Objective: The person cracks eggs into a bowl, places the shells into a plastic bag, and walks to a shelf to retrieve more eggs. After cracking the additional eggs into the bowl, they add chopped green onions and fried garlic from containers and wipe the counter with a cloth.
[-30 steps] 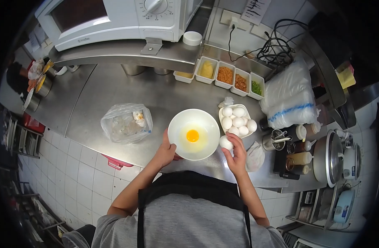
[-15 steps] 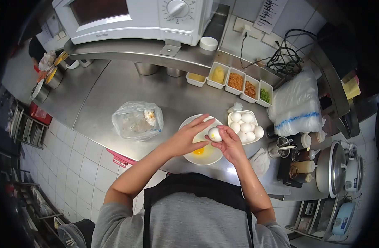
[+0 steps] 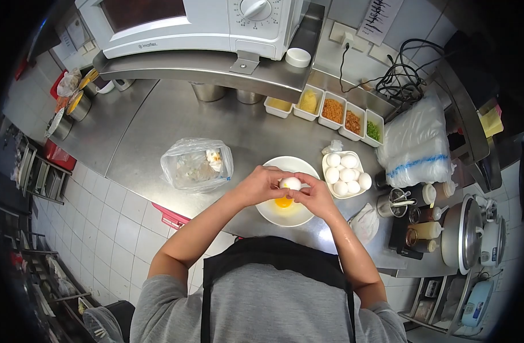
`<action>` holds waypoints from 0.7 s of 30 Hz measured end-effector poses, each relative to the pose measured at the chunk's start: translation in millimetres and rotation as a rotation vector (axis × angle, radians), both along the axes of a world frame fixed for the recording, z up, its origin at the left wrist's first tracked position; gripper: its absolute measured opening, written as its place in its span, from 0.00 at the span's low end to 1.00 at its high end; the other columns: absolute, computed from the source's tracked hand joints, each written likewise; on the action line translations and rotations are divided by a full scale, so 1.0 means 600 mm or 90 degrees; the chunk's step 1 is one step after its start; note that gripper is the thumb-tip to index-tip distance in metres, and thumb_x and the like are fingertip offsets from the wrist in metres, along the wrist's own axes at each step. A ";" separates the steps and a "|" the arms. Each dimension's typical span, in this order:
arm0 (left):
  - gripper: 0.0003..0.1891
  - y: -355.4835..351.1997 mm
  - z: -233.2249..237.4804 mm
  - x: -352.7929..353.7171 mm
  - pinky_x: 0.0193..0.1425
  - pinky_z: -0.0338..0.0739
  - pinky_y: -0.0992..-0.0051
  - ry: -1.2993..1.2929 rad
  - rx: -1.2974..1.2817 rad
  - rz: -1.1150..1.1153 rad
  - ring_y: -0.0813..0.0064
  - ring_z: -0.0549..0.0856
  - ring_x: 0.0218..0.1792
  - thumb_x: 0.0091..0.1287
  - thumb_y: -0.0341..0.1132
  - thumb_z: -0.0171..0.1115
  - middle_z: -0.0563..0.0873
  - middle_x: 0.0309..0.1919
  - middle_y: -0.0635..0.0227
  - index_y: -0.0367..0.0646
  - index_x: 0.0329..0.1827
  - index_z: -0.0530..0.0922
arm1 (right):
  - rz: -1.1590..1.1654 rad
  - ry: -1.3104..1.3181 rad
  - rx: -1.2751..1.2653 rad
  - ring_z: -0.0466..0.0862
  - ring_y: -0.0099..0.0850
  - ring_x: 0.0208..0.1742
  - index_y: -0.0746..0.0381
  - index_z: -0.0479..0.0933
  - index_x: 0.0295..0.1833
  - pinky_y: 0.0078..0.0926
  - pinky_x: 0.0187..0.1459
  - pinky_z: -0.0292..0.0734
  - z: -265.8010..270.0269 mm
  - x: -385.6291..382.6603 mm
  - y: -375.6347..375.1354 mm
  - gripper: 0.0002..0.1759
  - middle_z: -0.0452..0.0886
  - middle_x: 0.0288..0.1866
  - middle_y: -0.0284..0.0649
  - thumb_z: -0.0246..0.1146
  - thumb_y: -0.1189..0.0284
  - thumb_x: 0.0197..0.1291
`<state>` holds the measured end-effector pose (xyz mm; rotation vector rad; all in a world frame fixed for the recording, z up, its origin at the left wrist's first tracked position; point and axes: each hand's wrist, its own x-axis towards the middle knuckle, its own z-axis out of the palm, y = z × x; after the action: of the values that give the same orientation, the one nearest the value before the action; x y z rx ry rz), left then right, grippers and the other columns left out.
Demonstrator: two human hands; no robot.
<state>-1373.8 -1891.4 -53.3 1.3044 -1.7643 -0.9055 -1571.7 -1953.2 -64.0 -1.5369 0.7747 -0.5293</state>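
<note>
A white egg (image 3: pixel 290 183) is held over a white bowl (image 3: pixel 288 220), between the fingertips of both hands. My left hand (image 3: pixel 263 185) grips it from the left, its fingers closed on the shell. On the other side, my right hand (image 3: pixel 313 197) has thumb and fingers pressed against the same egg. Orange yolk (image 3: pixel 284 202) shows in the bowl just beneath. Whether the shell has split open is hidden by the fingers. To the right of the bowl stands a white tray (image 3: pixel 359 166) with several whole eggs.
A clear plastic bag (image 3: pixel 185 171) with eggshells lies left of the bowl. Small tubs of chopped toppings (image 3: pixel 332 111) line the back, below a shelf bearing a microwave (image 3: pixel 207 37). Squeeze bottles (image 3: pixel 425 230), a crumpled cloth (image 3: pixel 365 223) and a lidded pot (image 3: pixel 453 240) stand right.
My left hand, open and apart from the egg earlier, has closed on it. My right hand has brought the egg left, over the bowl's middle. The view has shifted slightly.
</note>
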 end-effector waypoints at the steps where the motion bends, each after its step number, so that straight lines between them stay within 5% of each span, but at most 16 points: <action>1: 0.22 0.000 -0.001 0.001 0.43 0.87 0.72 0.006 0.004 0.000 0.67 0.88 0.37 0.56 0.25 0.69 0.86 0.42 0.58 0.44 0.57 0.81 | 0.001 -0.006 -0.006 0.87 0.29 0.40 0.71 0.73 0.59 0.23 0.40 0.82 0.002 0.000 0.001 0.25 0.82 0.49 0.46 0.68 0.77 0.55; 7: 0.23 0.002 -0.007 -0.009 0.38 0.86 0.73 -0.027 -0.076 0.030 0.67 0.88 0.31 0.51 0.26 0.70 0.87 0.34 0.58 0.43 0.54 0.82 | -0.065 0.010 -0.147 0.86 0.23 0.31 0.72 0.77 0.53 0.22 0.33 0.79 -0.017 0.013 0.012 0.24 0.85 0.34 0.44 0.68 0.75 0.49; 16: 0.25 0.001 -0.021 -0.001 0.34 0.81 0.73 0.002 -0.098 0.025 0.70 0.83 0.24 0.48 0.29 0.70 0.86 0.33 0.58 0.46 0.54 0.83 | -0.004 0.063 -0.141 0.85 0.21 0.32 0.67 0.78 0.53 0.20 0.35 0.79 0.002 0.005 0.008 0.21 0.84 0.31 0.39 0.67 0.76 0.50; 21: 0.24 -0.006 -0.008 0.023 0.40 0.84 0.74 -0.001 -0.059 -0.036 0.70 0.86 0.32 0.49 0.24 0.67 0.87 0.40 0.58 0.44 0.54 0.82 | 0.061 0.027 -0.103 0.85 0.23 0.35 0.65 0.78 0.53 0.21 0.38 0.79 0.011 -0.004 -0.009 0.21 0.83 0.37 0.39 0.64 0.79 0.50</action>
<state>-1360.3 -1895.0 -58.3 1.2016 -1.8312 -0.8441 -1574.1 -1958.4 -57.3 -1.7311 0.7003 -0.4985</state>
